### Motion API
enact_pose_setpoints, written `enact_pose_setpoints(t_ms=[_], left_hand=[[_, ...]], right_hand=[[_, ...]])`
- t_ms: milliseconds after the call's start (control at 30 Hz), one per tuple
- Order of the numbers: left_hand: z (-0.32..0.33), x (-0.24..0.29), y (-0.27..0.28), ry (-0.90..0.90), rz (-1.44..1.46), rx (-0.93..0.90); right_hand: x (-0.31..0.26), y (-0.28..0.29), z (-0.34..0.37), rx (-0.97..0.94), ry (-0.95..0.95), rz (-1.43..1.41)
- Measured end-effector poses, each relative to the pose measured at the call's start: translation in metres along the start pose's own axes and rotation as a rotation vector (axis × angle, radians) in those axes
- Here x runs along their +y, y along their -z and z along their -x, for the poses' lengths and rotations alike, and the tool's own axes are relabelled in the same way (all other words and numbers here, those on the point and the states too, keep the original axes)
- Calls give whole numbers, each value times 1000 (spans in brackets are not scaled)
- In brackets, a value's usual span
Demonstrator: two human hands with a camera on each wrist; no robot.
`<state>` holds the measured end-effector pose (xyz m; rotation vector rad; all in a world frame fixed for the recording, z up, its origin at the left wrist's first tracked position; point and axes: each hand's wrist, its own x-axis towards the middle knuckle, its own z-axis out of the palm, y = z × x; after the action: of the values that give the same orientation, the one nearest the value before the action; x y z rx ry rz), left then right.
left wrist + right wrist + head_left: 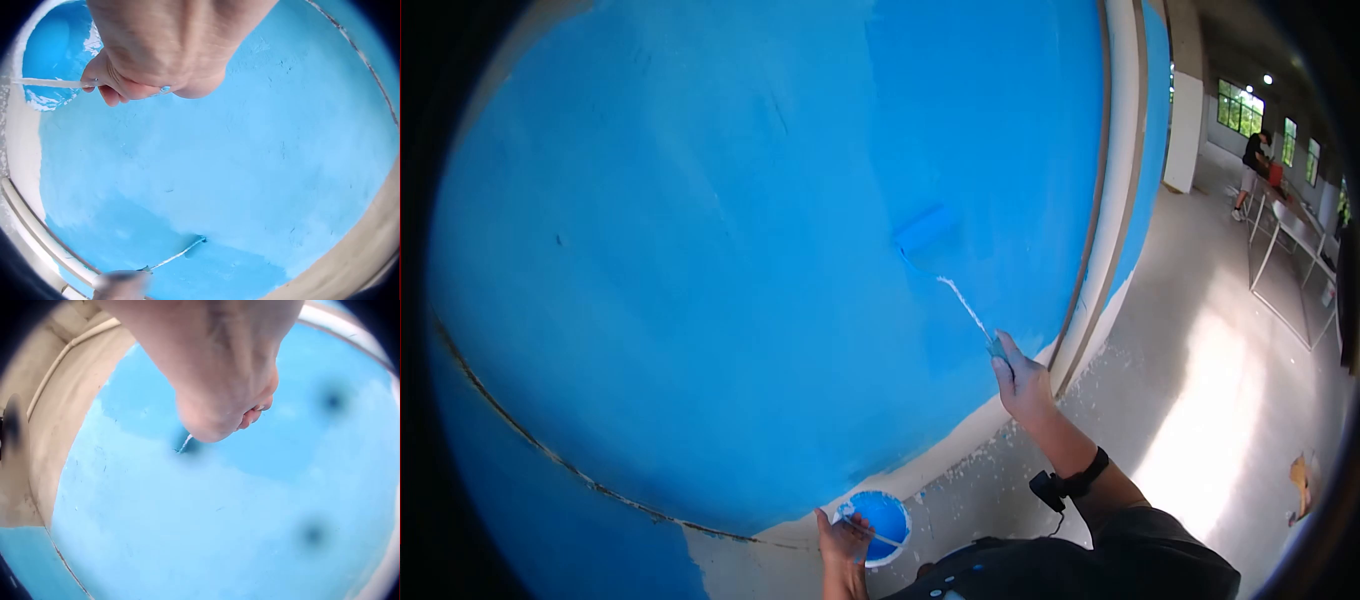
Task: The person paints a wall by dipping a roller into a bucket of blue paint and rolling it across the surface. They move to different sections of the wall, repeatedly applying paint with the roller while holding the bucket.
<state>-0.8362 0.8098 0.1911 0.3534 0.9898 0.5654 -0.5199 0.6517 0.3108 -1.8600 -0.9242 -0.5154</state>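
My right hand [1027, 388] grips the green handle of a paint roller [924, 229]. The roller's blue sleeve lies against the blue wall [730, 250], at the border between a deeper and a paler blue. Most of the roller is hidden behind the hand in the right wrist view, where only a bit of its paint-spattered rod [185, 444] shows. Low in the head view, my left hand [844, 540] holds a bucket [909, 520] of blue paint by its handle. That white handle [50, 82] runs into the curled fingers in the left wrist view.
A pale upright trim [1125, 150] borders the wall on the right. Paint spots speckle the grey floor [1200, 300] beside its base. Farther back, another person [1253, 165] stands by a white-framed table [1280, 225]. A groove [550, 455] crosses the wall at lower left.
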Motion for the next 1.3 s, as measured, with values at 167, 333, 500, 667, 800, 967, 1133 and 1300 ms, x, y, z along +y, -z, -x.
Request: enact_pose_setpoints(t_ms=[167, 333, 500, 667, 800, 967, 1133, 1300], left_hand=[[-14, -1, 6, 14, -53, 46], [-16, 0, 10, 35, -35, 41], [-15, 2, 13, 17, -39, 50], [-21, 1, 26, -5, -16, 1], [-24, -3, 33, 7, -21, 29], [11, 0, 6, 30, 16, -60], [23, -4, 8, -19, 6, 24], [33, -5, 11, -22, 25, 37]], right_hand=[[-59, 29, -119, 104, 115, 14], [-102, 44, -184, 202, 219, -33], [-117, 52, -197, 197, 233, 13], [-65, 10, -127, 235, 227, 92], [-28, -10, -28, 0, -6, 73], [-22, 9, -20, 91, 47, -88], [-86, 68, -135, 163, 74, -56], [-110, 57, -235, 287, 330, -109]])
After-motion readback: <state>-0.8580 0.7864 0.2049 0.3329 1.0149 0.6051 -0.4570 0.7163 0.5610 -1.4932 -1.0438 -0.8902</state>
